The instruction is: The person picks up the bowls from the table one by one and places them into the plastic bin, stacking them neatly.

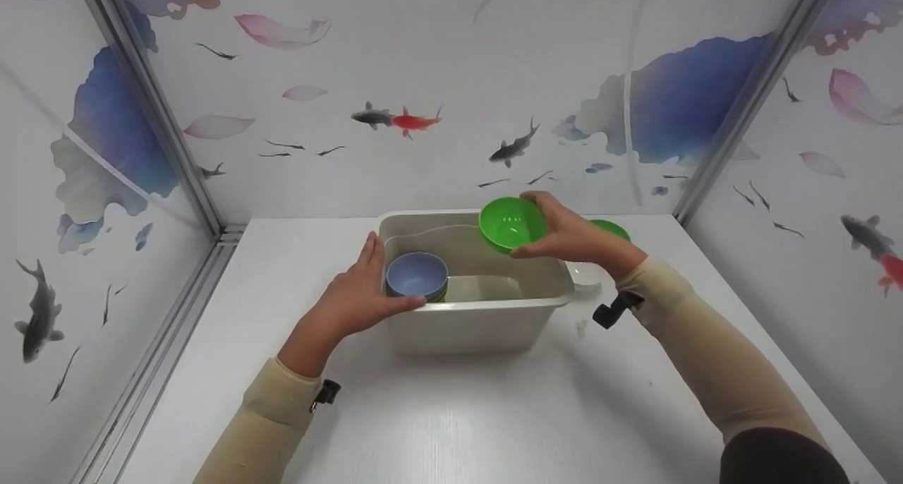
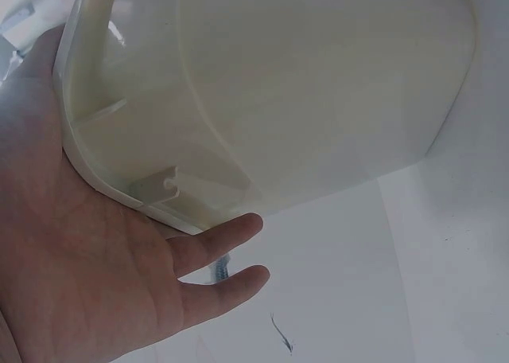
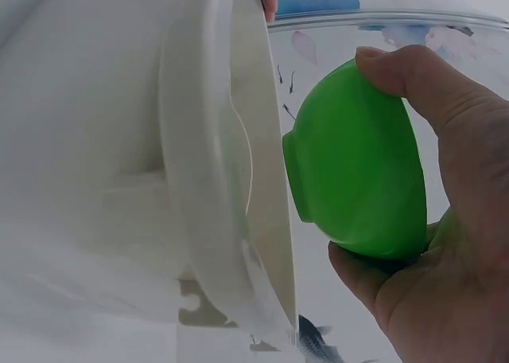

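Observation:
A green bowl is held by my right hand over the right part of a cream plastic bin. In the right wrist view, thumb and fingers grip the green bowl at its rim, its base toward the bin wall. My left hand rests against the bin's left front corner, thumb along the front rim. In the left wrist view two straight fingers reach past the bin's edge. Inside the bin at left, a blue bowl sits stacked on a yellowish-green one, mostly hidden.
Right of the bin, partly behind my right hand and wrist, are another green bowl and a white bowl. The bin stands on a white table. Panels printed with fish enclose the table at the back and sides, with metal posts at the corners.

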The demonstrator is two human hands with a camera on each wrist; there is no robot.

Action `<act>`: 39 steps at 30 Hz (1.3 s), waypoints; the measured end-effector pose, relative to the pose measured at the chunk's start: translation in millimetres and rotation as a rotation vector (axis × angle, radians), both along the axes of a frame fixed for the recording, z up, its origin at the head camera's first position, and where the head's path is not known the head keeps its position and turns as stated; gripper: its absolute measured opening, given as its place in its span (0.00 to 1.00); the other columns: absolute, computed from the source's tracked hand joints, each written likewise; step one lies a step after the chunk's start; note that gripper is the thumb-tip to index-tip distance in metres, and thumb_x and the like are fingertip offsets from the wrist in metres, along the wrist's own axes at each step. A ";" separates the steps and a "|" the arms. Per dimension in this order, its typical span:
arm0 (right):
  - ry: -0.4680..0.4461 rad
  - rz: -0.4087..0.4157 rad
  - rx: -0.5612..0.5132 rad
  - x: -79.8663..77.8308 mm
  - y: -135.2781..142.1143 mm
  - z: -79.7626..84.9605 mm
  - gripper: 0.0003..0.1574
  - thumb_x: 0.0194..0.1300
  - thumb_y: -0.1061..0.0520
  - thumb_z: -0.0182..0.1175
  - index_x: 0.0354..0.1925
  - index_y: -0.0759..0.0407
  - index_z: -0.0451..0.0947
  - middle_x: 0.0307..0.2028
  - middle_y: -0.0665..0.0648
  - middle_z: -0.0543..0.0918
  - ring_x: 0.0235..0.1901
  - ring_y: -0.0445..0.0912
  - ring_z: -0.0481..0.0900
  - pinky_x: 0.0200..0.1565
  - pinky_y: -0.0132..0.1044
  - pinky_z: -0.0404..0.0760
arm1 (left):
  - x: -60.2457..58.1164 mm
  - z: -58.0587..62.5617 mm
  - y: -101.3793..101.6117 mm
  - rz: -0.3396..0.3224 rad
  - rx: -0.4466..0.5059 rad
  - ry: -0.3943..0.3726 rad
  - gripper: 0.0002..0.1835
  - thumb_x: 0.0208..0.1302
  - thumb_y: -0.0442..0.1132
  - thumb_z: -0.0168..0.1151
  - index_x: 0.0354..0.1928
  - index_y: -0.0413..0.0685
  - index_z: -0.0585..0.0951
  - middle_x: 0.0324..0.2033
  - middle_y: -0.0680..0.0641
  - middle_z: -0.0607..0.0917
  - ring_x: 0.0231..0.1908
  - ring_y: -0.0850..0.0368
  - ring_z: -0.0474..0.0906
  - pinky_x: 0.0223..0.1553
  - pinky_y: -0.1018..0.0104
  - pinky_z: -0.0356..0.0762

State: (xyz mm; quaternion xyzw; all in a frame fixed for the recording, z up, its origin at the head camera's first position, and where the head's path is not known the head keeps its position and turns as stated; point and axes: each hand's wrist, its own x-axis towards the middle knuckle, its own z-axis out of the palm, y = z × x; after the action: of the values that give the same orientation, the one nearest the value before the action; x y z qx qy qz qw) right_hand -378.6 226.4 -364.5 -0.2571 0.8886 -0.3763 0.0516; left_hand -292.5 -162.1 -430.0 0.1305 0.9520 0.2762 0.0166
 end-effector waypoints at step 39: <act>0.013 0.222 0.088 -35.3 -62.5 9.5 0.69 0.55 0.47 0.87 0.82 0.63 0.60 0.70 0.63 0.74 0.65 0.55 0.76 0.68 0.50 0.76 | 0.2 1.3 0.5 0.002 0.019 -0.009 0.81 0.54 0.88 0.65 0.90 0.41 0.40 0.90 0.41 0.38 0.79 0.27 0.65 0.72 0.30 0.70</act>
State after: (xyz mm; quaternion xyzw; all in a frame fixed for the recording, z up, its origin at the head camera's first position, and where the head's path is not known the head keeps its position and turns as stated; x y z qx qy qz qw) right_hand -413.9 163.9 -355.0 -0.3540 0.8705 -0.3274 0.0983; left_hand -292.3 -161.6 -428.7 0.1284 0.9495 0.2858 0.0194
